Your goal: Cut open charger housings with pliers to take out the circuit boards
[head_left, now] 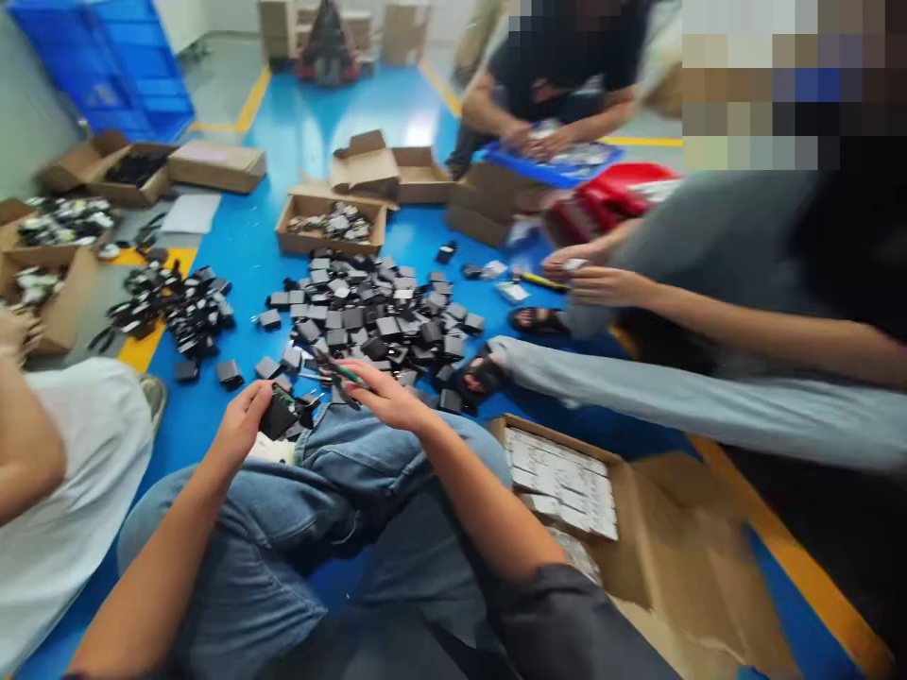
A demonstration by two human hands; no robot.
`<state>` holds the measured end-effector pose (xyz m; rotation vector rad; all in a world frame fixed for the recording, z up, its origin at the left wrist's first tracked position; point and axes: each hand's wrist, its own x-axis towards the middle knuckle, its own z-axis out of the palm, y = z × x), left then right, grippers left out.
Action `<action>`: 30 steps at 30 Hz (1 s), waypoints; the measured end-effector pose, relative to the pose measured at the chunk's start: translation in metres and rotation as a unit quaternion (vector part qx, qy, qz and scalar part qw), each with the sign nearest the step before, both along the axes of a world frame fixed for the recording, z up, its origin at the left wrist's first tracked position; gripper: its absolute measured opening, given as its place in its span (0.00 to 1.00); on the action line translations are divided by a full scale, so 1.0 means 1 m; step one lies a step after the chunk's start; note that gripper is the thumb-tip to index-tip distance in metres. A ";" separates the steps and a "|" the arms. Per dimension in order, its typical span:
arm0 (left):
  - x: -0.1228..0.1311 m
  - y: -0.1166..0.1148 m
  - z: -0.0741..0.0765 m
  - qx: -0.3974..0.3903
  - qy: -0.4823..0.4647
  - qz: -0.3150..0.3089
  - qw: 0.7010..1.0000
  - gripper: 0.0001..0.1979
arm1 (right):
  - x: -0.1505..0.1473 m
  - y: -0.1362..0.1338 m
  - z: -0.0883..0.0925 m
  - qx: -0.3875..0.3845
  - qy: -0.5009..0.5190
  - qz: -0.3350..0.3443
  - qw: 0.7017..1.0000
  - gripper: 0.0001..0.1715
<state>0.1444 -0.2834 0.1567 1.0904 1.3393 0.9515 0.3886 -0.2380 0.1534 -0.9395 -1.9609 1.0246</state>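
The fingers of our left hand (239, 423) wrap around a black case (281, 416), green circuitry showing along its edge, just above our lap. The fingers of our right hand (393, 400) hold a tool (349, 374) with a green handle, near the case; we cannot make out its tip through the blur. In front of us a heap (383, 312) of similar cases spreads on the blue floor (245, 236), with a smaller pile (188, 312) to its left. By our right knee, a carton (680, 519) holds white blocks (559, 472). Past the heap sits a box (318, 239) of mixed parts. On our right, a co-worker's hands (613, 283) pinch something small and pale; farther off, another person's hands (542, 142) work over a blue tray (521, 168).
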 end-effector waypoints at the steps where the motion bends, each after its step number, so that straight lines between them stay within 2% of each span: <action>1: -0.001 0.001 0.002 0.001 -0.009 0.003 1.000 0.33 | -0.001 -0.001 -0.003 -0.034 0.002 0.023 0.999 0.20; 4: -0.004 0.003 0.006 -0.003 -0.014 0.014 1.000 0.30 | 0.003 -0.008 -0.009 -0.109 -0.049 0.110 0.987 0.25; 6: -0.006 0.000 0.010 -0.003 -0.008 0.016 1.000 0.29 | 0.007 -0.015 -0.007 -0.084 -0.098 0.133 0.983 0.26; 10: -0.008 -0.004 0.017 0.002 0.026 0.004 1.000 0.29 | 0.007 -0.025 -0.002 0.018 -0.214 0.091 0.972 0.28; 13: -0.009 -0.003 0.017 0.002 0.061 -0.015 0.998 0.27 | 0.003 -0.028 -0.002 0.064 -0.269 0.074 0.958 0.28; 22: -0.007 -0.002 0.017 0.027 0.185 -0.046 0.981 0.26 | -0.004 -0.033 -0.006 0.124 -0.341 0.058 0.930 0.30; 25: -0.008 -0.001 0.018 0.053 0.210 -0.059 0.974 0.25 | -0.004 -0.034 -0.006 0.143 -0.374 0.037 0.916 0.32; 30: -0.009 -0.001 0.018 0.050 0.242 -0.068 0.967 0.25 | -0.006 -0.038 -0.004 0.165 -0.419 0.022 0.893 0.34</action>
